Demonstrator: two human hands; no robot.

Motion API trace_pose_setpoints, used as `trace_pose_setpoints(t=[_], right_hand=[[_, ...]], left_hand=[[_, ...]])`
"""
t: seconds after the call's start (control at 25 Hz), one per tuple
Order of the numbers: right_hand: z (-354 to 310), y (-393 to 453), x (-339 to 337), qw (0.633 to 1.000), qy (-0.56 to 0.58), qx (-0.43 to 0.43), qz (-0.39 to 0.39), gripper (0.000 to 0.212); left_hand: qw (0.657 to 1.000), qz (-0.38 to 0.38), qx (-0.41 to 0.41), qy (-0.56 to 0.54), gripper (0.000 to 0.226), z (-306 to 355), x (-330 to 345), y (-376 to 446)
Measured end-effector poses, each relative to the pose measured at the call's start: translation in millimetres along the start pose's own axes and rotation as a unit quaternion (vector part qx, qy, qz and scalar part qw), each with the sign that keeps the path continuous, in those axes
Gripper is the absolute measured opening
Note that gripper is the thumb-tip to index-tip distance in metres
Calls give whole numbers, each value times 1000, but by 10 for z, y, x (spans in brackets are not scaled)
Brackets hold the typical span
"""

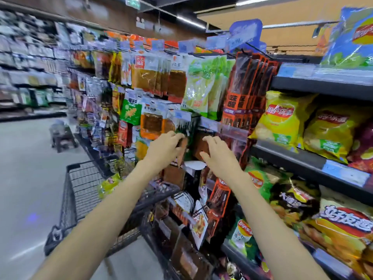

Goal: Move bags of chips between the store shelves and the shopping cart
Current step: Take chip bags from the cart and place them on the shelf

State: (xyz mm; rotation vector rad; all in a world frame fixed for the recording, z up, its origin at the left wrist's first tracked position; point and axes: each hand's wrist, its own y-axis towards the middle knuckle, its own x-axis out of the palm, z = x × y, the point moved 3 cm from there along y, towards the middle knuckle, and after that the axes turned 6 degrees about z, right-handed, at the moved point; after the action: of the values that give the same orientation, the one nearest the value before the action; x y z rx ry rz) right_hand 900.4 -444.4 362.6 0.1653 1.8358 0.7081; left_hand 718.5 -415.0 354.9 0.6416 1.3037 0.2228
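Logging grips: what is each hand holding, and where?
Both the left hand and right hand touch hanging brown snack packets; blur hides any grip.

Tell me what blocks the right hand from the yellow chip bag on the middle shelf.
Nothing visible. The right hand is at the hanging snack packs, and the yellow chip bag sits open-fronted on the shelf to its right.

Light: bright, even, from ceiling strips (189, 21) | Blur: heavy motion smear on left shelves (30, 63), right-edge bags (351, 37) | Distortion: wide-angle bending at edges | Sharpest: centre packets (153, 122)
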Motion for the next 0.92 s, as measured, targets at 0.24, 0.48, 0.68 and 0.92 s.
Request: trace_pose_setpoints(t=[0.24,0.48,0.68,0.92], right_hand=[[-1615,-86,963,990,44,-92,-96,46],[-3240,-379,1793,962,112,-179,-173,41],[-4398,-447,2362,932,157,-247,-216,42],[-5608,-417,3317,878,205,-316,-296,41]], left_hand=[[990,-26,-95,97,36,-1524,-469,-1202],[969,-62,-225,83,40,-2842,-869,-2603],[934,-78,-317,148,43,-3569,-1284,-3513],[891,-113,-385,213,40,-4524,-1548,-4189]])
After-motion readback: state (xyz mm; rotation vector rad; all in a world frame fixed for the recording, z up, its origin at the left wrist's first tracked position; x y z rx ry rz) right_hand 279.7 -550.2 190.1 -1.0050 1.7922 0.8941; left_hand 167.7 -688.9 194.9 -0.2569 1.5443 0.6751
